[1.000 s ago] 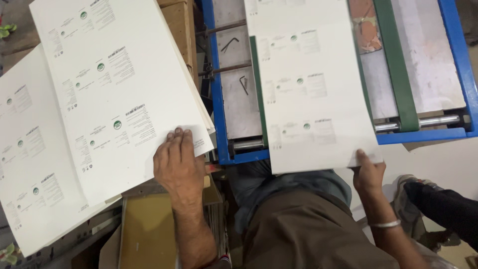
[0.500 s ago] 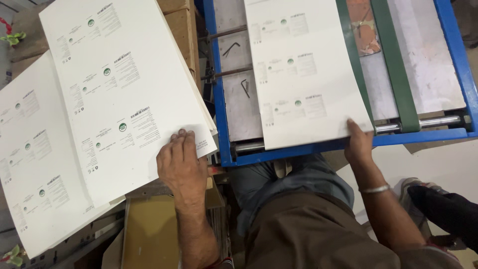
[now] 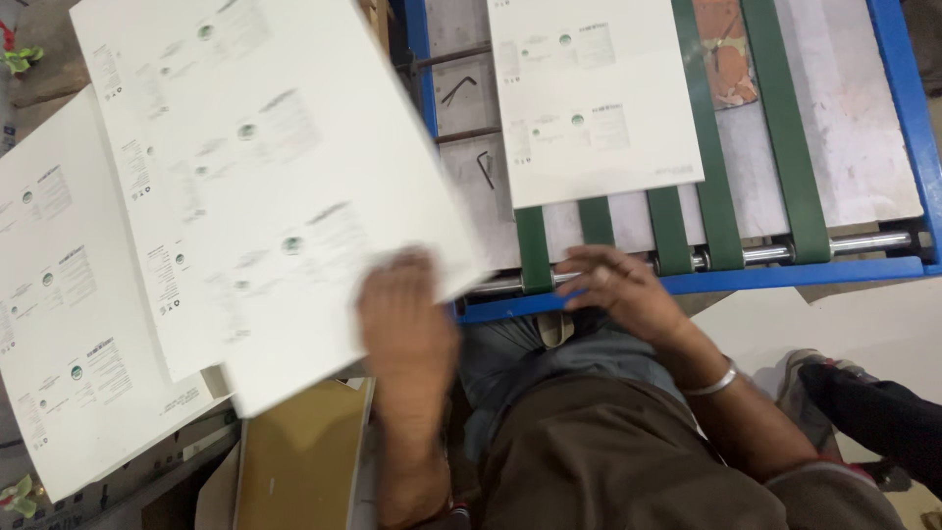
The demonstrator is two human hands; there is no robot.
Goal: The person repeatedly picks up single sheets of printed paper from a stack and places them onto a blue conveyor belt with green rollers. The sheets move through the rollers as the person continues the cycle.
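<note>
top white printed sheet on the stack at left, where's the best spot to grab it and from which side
Probably the near right corner of the top printed sheet, from the side where the left hand already lies. That corner overhangs the stack, leaving a free edge.

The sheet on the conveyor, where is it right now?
In the head view, the printed sheet lies upper centre on the green belts, apart from the right hand at the blue frame.

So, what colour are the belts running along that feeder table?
Green belts on a blue-framed metal feeder table, clearest in the head view.
</note>
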